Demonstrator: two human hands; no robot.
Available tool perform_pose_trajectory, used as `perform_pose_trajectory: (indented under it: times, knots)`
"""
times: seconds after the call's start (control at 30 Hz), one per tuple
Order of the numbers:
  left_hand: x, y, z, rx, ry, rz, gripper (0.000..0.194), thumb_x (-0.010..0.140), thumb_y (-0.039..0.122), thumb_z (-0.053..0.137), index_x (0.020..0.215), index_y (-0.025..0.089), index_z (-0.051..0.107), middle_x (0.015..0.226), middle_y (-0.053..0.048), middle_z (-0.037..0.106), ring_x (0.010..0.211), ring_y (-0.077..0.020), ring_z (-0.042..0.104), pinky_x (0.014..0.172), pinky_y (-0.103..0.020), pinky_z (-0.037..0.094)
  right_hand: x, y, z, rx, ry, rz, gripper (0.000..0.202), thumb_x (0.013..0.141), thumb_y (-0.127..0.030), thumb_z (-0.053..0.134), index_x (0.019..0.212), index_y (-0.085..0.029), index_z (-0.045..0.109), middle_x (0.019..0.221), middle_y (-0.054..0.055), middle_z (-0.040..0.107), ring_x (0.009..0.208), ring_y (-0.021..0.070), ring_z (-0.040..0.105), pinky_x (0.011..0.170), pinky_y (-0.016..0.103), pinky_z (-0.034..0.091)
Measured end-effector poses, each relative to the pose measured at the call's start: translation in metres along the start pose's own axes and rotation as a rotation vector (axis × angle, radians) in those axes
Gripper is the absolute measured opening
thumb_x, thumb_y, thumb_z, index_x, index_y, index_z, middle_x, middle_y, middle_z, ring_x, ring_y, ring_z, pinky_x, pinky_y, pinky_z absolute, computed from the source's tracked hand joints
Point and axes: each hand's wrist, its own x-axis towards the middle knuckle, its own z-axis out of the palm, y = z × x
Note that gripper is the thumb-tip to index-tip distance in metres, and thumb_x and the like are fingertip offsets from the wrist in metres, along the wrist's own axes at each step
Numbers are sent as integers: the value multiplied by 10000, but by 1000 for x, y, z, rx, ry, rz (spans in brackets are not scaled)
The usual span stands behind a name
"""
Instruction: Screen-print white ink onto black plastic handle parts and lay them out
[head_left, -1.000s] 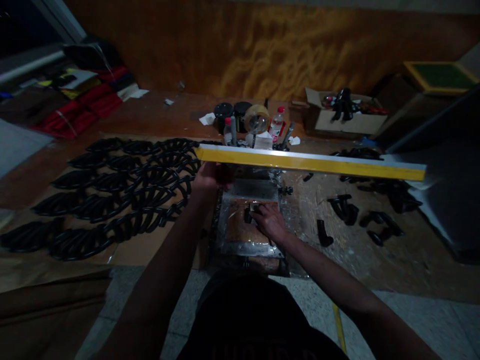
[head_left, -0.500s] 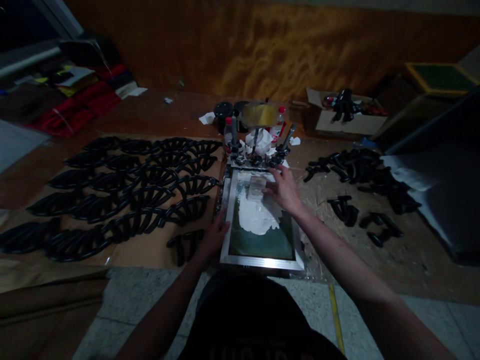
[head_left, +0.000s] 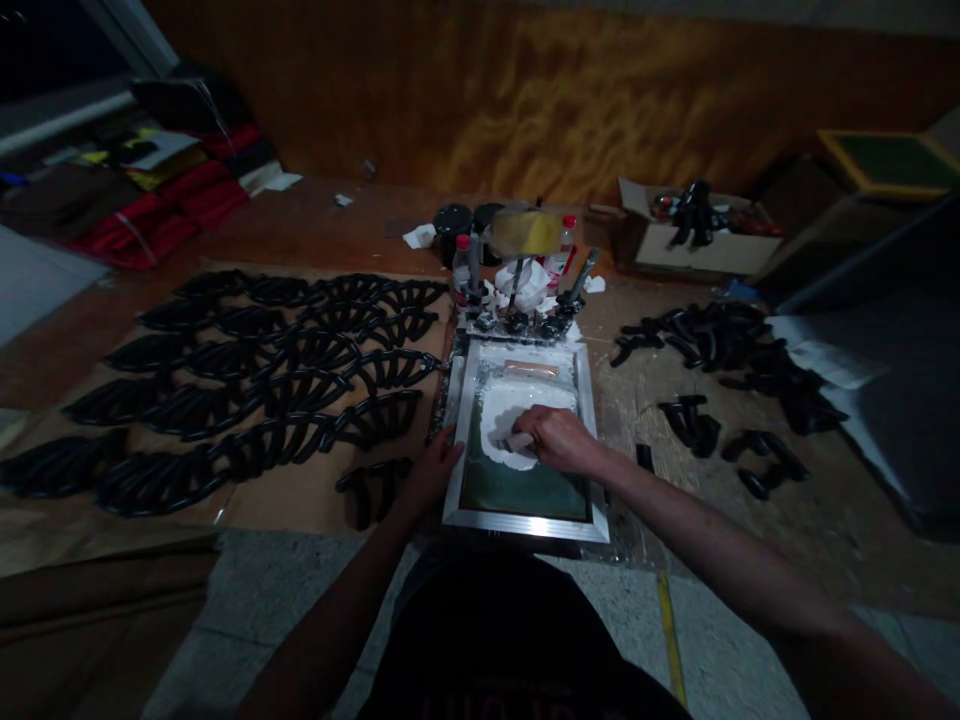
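Note:
A silver-framed printing screen with green mesh lies before me, a patch of white ink spread over its upper half. My right hand is closed on a small flat scraper, whose blade touches the lower part of the ink; the fingers hide part of it. Above the ink, across the top of the mesh, rests a squeegee with a wooden strip. My left hand grips the left side of the frame, its fingers dim. Hinge clamps hold the screen's far end.
Rows of black curved handle-like parts cover cardboard at left. More black parts lie piled at right, with a short black piece near the screen. Behind the clamps stand red-capped bottles, crumpled paper and a carton.
My right hand has moved from the screen's top down and toward me, with the scraper now in the ink. The left hand stays at the frame. My view has shifted slightly.

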Motion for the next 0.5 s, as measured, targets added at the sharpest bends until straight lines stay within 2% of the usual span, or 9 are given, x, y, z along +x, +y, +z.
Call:
perform_pose_trajectory:
  times: [0.1, 0.17, 0.23, 0.33, 0.4, 0.47, 0.5]
  knots:
    - [-2, 3, -1, -23, -24, -7, 614, 880, 406, 531, 1417, 115, 467, 1208, -155, 683, 1086, -268, 658, 943, -399, 518, -4, -6, 13, -63, 89, -5, 268, 868, -118, 512, 1075, -171, 675, 1066, 110, 688, 971, 232, 592, 785, 321, 453]
    - [-3, 4, -1, -21, -20, -7, 639, 870, 420, 544, 1425, 115, 454, 1174, -151, 691, 1060, -273, 664, 914, -402, 528, -11, -9, 22, -42, 81, -61, 290, 864, -122, 520, 1107, -170, 672, 1083, 112, 689, 970, 231, 596, 801, 322, 464]
    - [-4, 5, -2, -28, -19, -19, 647, 866, 429, 550, 1430, 127, 450, 1111, -138, 711, 989, -267, 683, 858, -392, 545, -12, -9, 23, 10, 68, -55, 290, 853, -131, 536, 1101, -181, 680, 1046, 94, 697, 964, 226, 611, 799, 308, 469]
    - [-7, 12, -6, -63, -44, -18, 683, 857, 449, 565, 1454, 148, 423, 1056, -123, 729, 910, -254, 697, 799, -375, 559, 11, -3, 4, 59, 130, 81, 377, 886, -182, 543, 1252, -201, 632, 1078, 84, 691, 990, 228, 628, 800, 297, 470]
    - [-11, 23, -12, -79, -43, 23, 702, 833, 460, 598, 1444, 153, 439, 1103, -126, 722, 961, -261, 688, 822, -374, 558, 34, 8, -18, 49, 206, 193, 495, 919, -247, 554, 1412, -232, 516, 1154, 89, 671, 1012, 239, 631, 815, 304, 472]
    - [-18, 40, -19, -76, -4, 64, 646, 828, 471, 600, 1383, 152, 516, 1174, -127, 703, 1050, -273, 661, 873, -380, 547, 48, 28, -43, 34, 282, 295, 580, 918, -311, 588, 1477, -264, 441, 1176, 90, 662, 996, 249, 639, 821, 315, 478]
    - [-22, 51, -22, -68, 26, 77, 584, 845, 482, 572, 1324, 147, 571, 1194, -124, 695, 1086, -277, 645, 898, -382, 538, 48, 41, -55, 44, 328, 336, 581, 911, -331, 600, 1470, -266, 454, 1169, 91, 666, 980, 249, 643, 824, 320, 481]
